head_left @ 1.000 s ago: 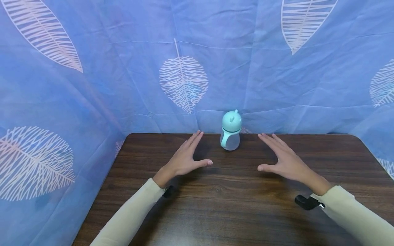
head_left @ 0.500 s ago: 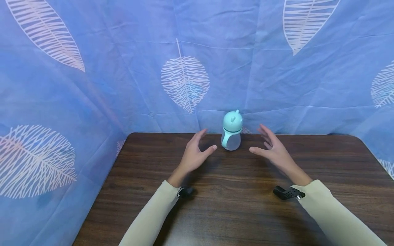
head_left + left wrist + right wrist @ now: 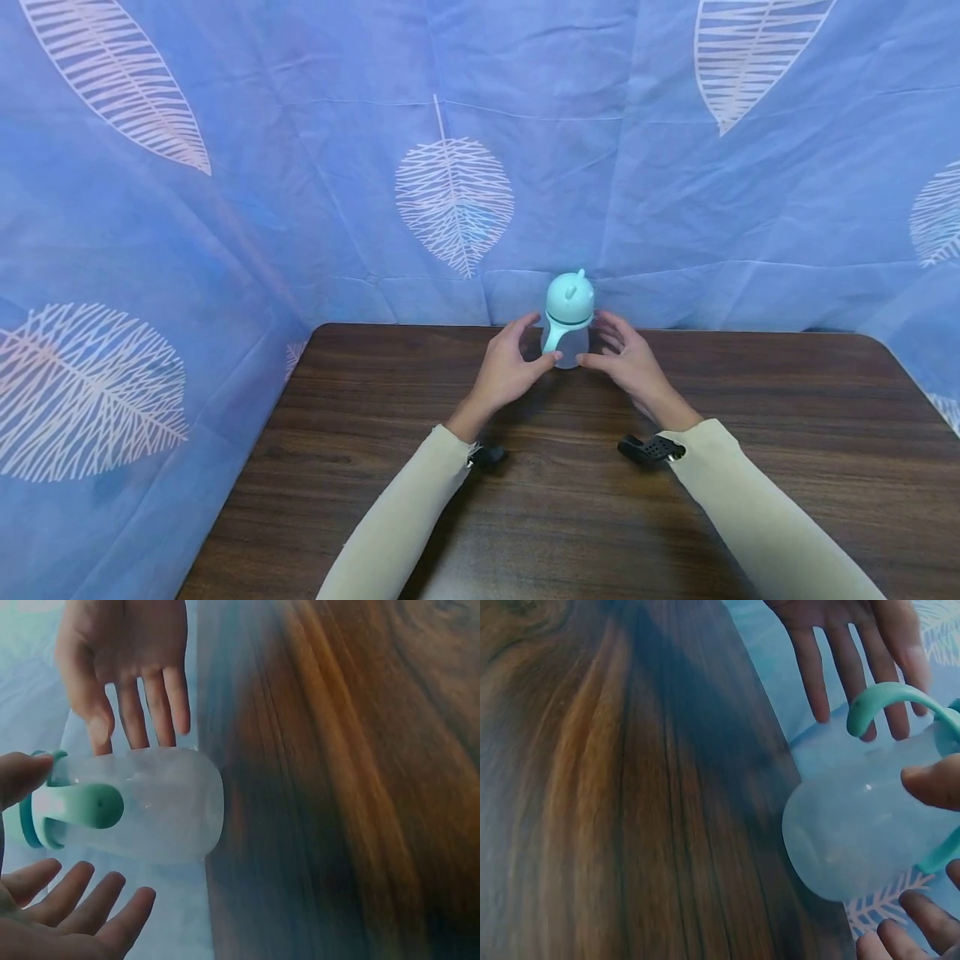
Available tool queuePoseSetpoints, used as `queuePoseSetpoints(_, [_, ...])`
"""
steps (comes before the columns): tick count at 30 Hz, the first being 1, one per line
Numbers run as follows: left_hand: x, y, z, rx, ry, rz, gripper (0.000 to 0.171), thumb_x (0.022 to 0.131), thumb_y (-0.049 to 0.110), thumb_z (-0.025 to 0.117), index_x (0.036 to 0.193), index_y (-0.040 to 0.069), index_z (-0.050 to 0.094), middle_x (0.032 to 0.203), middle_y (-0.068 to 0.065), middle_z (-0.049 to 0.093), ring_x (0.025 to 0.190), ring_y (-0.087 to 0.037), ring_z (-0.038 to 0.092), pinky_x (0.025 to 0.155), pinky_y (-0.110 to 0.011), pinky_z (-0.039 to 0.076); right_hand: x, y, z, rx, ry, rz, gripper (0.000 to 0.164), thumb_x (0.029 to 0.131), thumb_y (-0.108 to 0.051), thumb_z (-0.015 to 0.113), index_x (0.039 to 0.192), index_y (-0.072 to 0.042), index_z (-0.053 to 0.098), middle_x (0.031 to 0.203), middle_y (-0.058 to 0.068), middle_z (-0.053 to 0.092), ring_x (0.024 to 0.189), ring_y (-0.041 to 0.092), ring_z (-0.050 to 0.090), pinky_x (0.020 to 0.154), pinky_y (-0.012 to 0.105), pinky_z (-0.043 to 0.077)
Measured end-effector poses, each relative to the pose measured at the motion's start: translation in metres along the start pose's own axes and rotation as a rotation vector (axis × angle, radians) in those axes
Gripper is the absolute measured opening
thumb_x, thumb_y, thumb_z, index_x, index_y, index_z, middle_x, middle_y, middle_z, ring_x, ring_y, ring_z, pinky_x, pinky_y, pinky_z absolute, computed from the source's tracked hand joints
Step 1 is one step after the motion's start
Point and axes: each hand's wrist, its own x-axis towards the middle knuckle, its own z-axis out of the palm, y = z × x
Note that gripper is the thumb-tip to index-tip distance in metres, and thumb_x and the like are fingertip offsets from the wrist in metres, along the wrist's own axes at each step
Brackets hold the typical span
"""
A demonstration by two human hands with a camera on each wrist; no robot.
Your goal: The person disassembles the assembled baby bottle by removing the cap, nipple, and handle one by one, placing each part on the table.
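A child's sippy bottle point(image 3: 570, 302), with a mint-green domed lid, small ear-like knobs, curved side handles and a frosted body, stands upright near the table's far edge. To its left is my left hand point(image 3: 504, 372), thumb in front and fingers spread along the side. My right hand point(image 3: 636, 372) mirrors it on the other side. In the left wrist view, a gap shows between the left fingers point(image 3: 112, 907) and the frosted body point(image 3: 165, 802). The right wrist view has the right thumb point(image 3: 934, 784) overlapping the bottle, its fingers point(image 3: 907, 930) relaxed below.
The dark wood-grain table point(image 3: 540, 500) has rounded far corners. Behind it and to the left hangs a blue cloth point(image 3: 300, 167) printed with white leaves. Black straps point(image 3: 649, 450) sit at both cuffs of the cream sleeves point(image 3: 405, 517).
Both hands have moved inward from either side, and now flank the bottle closely, thumbs near its front. The bottle stands in the same place.
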Motion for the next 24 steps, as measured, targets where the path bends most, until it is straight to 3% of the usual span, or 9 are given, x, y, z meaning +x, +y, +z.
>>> queuePoseSetpoints(10, [0.000,-0.002,0.008,0.039,0.024,0.053,0.060,0.107,0.026,0.075,0.158,0.000,0.056,0.148,-0.018,0.065,0.135,-0.031,0.066,0.104,-0.042,0.058,0.008,0.006,0.013,-0.011,0.016,0.037,0.095,0.095,-0.005,0.081,0.173,-0.003,0.028,0.174,0.029,0.031,0.160,0.047,0.031,0.127,0.059,0.033])
queuePoseSetpoints(24, [-0.003,-0.003,0.009,0.074,0.023,0.080,0.054,0.111,0.025,0.069,0.158,0.000,0.057,0.133,-0.016,0.072,0.114,-0.028,0.073,0.094,-0.036,0.060,0.008,0.009,0.010,-0.019,0.017,0.081,0.089,0.101,-0.008,0.077,0.174,-0.003,0.027,0.173,0.028,0.034,0.158,0.046,0.037,0.121,0.061,0.040])
